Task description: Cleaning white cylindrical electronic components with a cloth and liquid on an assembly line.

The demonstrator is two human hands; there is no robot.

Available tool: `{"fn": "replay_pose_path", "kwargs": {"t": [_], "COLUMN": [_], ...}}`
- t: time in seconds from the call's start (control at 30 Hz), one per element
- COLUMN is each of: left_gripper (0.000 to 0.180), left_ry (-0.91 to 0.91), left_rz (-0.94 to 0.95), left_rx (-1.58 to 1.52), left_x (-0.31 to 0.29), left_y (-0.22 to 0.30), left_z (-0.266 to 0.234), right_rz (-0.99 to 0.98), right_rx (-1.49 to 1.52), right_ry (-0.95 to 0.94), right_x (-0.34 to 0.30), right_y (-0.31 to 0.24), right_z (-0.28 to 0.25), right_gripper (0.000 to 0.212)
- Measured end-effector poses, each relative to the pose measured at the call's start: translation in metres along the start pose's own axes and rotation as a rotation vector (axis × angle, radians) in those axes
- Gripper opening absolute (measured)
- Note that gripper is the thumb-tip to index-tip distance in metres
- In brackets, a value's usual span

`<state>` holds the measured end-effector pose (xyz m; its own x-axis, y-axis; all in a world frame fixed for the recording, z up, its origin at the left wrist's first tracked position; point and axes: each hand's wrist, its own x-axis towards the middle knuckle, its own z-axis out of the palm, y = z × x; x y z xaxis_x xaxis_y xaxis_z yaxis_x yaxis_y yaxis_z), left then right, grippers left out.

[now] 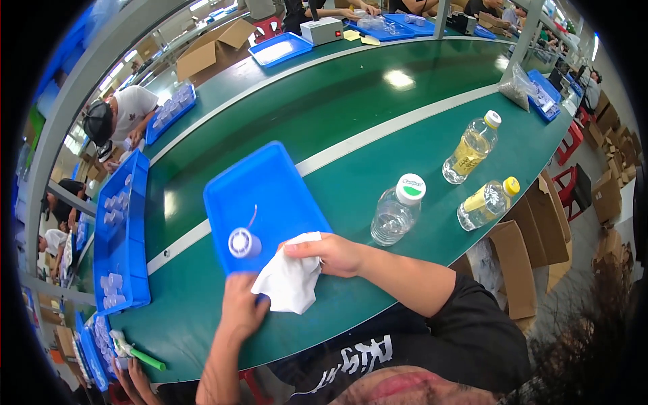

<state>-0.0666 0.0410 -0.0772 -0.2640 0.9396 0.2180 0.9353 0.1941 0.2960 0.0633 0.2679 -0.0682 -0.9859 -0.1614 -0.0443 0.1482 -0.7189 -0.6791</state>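
1. Nearest: left hand (pixel 241 305) gripping a small round white part (pixel 244 243) at the near edge of one empty blue tray (pixel 270 182); right hand (pixel 331 255) pinching one white cloth (pixel 291 278) just beside it.
2. Apparently mid-wipe; next, cloth needs pressing onto the part.
3. Farther along the green counter (pixel 351 101): three capped bottles (pixel 397 209), two holding yellow liquid.

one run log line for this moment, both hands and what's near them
left hand under white cloth | right hand pinching the cloth | small round part in blue tray | clear bottle right of tray
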Motion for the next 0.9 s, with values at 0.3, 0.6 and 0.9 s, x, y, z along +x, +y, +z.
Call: {"fn": "replay_pose_path", "kwargs": {"t": [0.3,0.6,0.9], "left_gripper": [0.021,0.026,0.026], "left_ry": [0.378,0.565,0.785], "left_rz": [-0.101,-0.338,-0.435], "left_rx": [0.147,0.199,0.177], "left_x": [0.194,0.195,0.188], "left_y": [-0.104,-0.111,-0.107], "left_z": [0.047,0.060,0.064], "right_rz": [-0.011,-0.032,-0.019], "right_rx": [-0.107,-0.229,-0.260], "right_ry": [0.047,0.112,0.098], "right_x": [0.007,0.007,0.002], "right_y": [-0.001,0.011,0.012], "right_z": [-0.015,-0.020,-0.008], "right_gripper": [0.027,0.034,0.033]}}
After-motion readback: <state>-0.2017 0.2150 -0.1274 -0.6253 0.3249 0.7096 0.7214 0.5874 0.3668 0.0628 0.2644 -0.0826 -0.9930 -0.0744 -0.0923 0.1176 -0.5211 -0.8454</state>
